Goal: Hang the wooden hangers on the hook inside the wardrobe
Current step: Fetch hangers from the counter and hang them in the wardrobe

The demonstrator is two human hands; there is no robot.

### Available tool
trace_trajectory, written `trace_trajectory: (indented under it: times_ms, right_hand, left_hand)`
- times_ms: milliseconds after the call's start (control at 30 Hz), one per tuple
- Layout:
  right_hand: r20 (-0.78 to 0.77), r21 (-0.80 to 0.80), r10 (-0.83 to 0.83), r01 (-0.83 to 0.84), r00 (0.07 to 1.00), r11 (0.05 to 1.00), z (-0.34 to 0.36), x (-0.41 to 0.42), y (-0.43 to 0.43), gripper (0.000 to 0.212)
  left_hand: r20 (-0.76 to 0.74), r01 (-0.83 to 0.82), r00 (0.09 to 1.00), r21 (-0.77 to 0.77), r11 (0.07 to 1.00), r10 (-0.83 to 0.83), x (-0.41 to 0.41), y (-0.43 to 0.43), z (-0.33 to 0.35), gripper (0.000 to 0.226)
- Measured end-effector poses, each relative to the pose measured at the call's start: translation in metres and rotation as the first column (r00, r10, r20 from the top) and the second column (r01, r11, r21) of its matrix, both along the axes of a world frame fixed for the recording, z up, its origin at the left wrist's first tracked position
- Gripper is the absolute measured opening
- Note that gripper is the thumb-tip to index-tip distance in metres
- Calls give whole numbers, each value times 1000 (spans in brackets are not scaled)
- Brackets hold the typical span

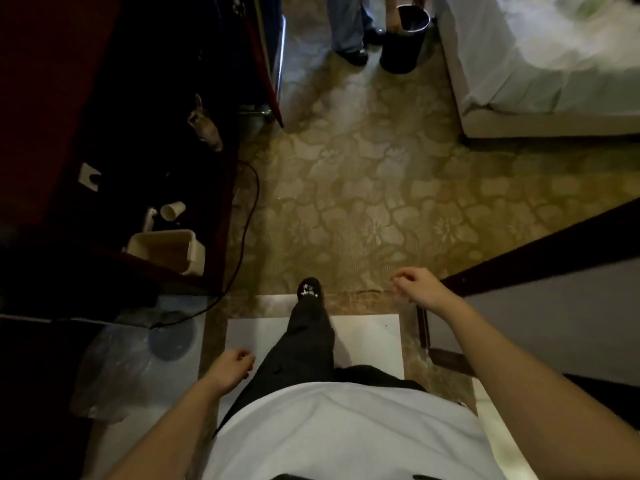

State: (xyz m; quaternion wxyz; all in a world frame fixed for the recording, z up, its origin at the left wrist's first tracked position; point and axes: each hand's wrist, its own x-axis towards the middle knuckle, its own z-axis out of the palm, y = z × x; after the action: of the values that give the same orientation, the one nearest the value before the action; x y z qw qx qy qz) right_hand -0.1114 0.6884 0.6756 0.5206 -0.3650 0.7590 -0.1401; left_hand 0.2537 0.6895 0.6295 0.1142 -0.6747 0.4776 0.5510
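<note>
Left hand (234, 367) loosely curled, nothing held. Right hand (414, 284) loosely curled over carpet (363, 188), also nothing held. No hangers seen; dark door (540, 251) edge just beside right hand.

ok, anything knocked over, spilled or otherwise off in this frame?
One thing: a paper cup lies on its side on the dark shelf at left, just above the beige bin. No spill is visible around it. A black cable trails loosely across the floor beside the shelf, a possible trip hazard. Both hands, left and right, are empty.
</note>
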Motion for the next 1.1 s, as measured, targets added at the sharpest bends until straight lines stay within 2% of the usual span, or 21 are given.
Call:
trace_trajectory:
  times_ms: [100, 233, 333, 533, 733, 867, 1000, 1100]
  right_hand:
    - [-3, 71, -65, 65, 998, 995, -14, -22, -15, 20]
    - [-57, 215, -138, 147, 989, 965, -26, -50, -29, 21]
    - [-92, 254, -169, 187, 981, 949, -30, -65, -48, 23]
    - [-84, 256, -158, 175, 984, 951, -26, -96, -134, 28]
    - [-35, 167, 80, -73, 996, 983, -13, -125, -277, 36]
    - [-14, 94, 245, -242, 969, 966, -9, -144, -384, 21]
    - [-23, 14, 415, -415, 910, 910, 10, -151, -480, 24]
    - [-20, -57, 549, -549, 835, 834, 25, -140, -538, 22]
  left_hand:
    - [-20, 46, 999, -30, 998, -47, -32, -69, -1, 26]
    - [-39, 162, 985, -75, 984, -165, -78, -169, 4, 15]
    - [-49, 258, 962, -139, 956, -267, -114, -247, 13, 26]
    - [-69, 211, 970, -231, 950, -233, -171, -348, 32, 27]
    - [-21, 147, 988, -198, 969, -154, -182, -388, 23, 25]
    - [7, 8, 1000, -170, 985, -7, -182, -402, 19, 24]
    - [4, -126, 992, -173, 977, 128, -197, -421, 32, 25]
    - [-24, -201, 979, -228, 953, 201, -205, -441, 49, 26]
